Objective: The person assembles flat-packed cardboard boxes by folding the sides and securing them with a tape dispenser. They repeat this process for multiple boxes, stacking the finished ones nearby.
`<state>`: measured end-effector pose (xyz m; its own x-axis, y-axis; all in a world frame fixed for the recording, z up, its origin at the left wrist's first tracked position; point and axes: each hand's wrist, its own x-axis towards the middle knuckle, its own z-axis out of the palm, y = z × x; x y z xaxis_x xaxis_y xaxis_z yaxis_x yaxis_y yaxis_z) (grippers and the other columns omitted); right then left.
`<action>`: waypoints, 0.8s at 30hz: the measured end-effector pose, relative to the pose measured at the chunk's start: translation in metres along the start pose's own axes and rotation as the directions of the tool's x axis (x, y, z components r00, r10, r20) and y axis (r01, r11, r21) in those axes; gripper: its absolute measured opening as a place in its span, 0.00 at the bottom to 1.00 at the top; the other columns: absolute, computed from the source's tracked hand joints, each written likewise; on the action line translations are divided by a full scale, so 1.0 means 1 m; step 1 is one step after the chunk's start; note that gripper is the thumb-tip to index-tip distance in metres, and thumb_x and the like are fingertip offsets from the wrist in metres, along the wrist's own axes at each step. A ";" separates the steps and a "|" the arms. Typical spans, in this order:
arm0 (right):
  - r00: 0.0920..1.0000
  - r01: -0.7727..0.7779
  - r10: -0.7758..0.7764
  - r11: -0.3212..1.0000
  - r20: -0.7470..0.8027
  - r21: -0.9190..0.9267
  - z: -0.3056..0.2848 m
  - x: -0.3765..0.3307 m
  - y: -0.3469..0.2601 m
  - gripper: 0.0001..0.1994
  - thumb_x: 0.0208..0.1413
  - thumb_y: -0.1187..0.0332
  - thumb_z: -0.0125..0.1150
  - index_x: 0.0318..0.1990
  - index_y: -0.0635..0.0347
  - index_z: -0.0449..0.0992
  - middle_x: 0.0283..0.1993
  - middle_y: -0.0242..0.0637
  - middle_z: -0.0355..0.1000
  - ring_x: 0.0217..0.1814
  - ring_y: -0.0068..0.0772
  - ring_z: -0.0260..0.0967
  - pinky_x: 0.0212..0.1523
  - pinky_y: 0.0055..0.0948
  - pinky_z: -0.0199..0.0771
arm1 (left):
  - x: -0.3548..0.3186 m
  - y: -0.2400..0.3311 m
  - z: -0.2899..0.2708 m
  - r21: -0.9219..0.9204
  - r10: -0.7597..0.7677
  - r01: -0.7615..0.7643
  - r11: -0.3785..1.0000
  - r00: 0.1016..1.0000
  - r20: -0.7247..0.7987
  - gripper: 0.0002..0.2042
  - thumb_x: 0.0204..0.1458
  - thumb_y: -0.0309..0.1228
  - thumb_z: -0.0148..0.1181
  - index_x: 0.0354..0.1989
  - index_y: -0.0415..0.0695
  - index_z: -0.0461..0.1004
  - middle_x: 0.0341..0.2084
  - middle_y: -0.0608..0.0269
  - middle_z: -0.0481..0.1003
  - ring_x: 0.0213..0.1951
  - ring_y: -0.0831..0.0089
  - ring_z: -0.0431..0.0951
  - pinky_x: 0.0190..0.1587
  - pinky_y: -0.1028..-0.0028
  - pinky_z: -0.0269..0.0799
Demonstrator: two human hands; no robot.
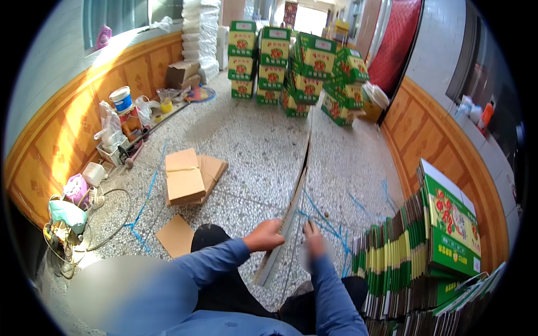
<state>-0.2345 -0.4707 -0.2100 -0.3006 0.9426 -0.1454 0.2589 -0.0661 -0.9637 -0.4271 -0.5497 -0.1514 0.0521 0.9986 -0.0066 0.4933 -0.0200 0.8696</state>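
Cardboard panel | left hand gripping its edge | right hand on its other side, grip unclear (partly blurred)

Four green carton stacks are standing toward twelve o'clock; two brown cardboard bundles are overlapping at nine; one loose cardboard square is lying at eight; one long panel is slanting toward six.
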 end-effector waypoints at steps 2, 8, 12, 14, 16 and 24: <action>0.995 0.100 -0.101 0.992 0.018 0.077 0.000 0.033 0.020 0.27 0.64 0.53 0.45 0.63 0.63 0.62 0.58 0.48 0.67 0.55 0.41 0.66 0.54 0.35 0.64 | 0.002 -0.005 0.058 0.163 -0.068 0.067 0.984 0.998 0.002 0.18 0.39 0.31 0.56 0.40 0.35 0.71 0.32 0.35 0.75 0.36 0.39 0.76 0.41 0.53 0.72; 0.969 0.208 -0.233 0.947 -0.079 -0.245 -0.011 0.071 0.035 0.21 0.64 0.56 0.44 0.47 0.68 0.74 0.45 0.58 0.70 0.49 0.57 0.66 0.51 0.41 0.65 | 0.039 0.000 0.062 0.022 -0.213 0.214 0.977 0.949 0.231 0.28 0.44 0.46 0.63 0.46 0.35 0.70 0.31 0.47 0.77 0.32 0.55 0.79 0.33 0.62 0.76; 0.980 0.198 -0.197 0.980 -0.035 0.004 -0.016 0.062 0.031 0.27 0.64 0.51 0.46 0.56 0.71 0.69 0.55 0.55 0.69 0.55 0.50 0.68 0.55 0.35 0.65 | 0.094 -0.006 0.035 -0.318 -0.327 0.447 0.836 0.872 0.365 0.36 0.50 0.57 0.58 0.53 0.34 0.68 0.46 0.49 0.72 0.38 0.64 0.76 0.28 0.66 0.79; 0.987 0.163 -0.162 0.967 -0.018 0.198 -0.010 0.060 0.029 0.30 0.63 0.50 0.49 0.60 0.71 0.65 0.60 0.52 0.67 0.59 0.41 0.67 0.57 0.29 0.63 | 0.135 -0.020 0.037 -0.286 -0.325 0.390 0.875 0.912 0.248 0.35 0.51 0.58 0.56 0.52 0.34 0.69 0.49 0.49 0.70 0.47 0.60 0.72 0.32 0.60 0.80; 0.993 0.115 -0.109 0.986 -0.051 0.125 -0.009 0.065 0.033 0.30 0.63 0.50 0.49 0.60 0.71 0.65 0.59 0.53 0.67 0.59 0.40 0.67 0.57 0.29 0.63 | 0.165 -0.029 0.039 -0.347 -0.309 0.377 0.859 0.921 0.236 0.36 0.49 0.59 0.59 0.53 0.36 0.69 0.50 0.48 0.70 0.49 0.58 0.72 0.36 0.57 0.79; 0.975 0.003 -0.119 0.852 -0.188 -0.523 -0.056 0.039 -0.017 0.19 0.53 0.64 0.54 0.48 0.72 0.73 0.43 0.59 0.74 0.45 0.55 0.75 0.46 0.42 0.73 | 0.189 -0.021 0.035 0.431 -0.041 0.116 0.895 0.983 -0.181 0.21 0.42 0.33 0.58 0.43 0.30 0.70 0.33 0.41 0.77 0.35 0.51 0.79 0.38 0.59 0.75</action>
<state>-0.1989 -0.4139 -0.1870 -0.1512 0.9884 0.0153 0.7001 0.1180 -0.7042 -0.3973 -0.3627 -0.1880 -0.1257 0.9909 0.0475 0.8220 0.0773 0.5642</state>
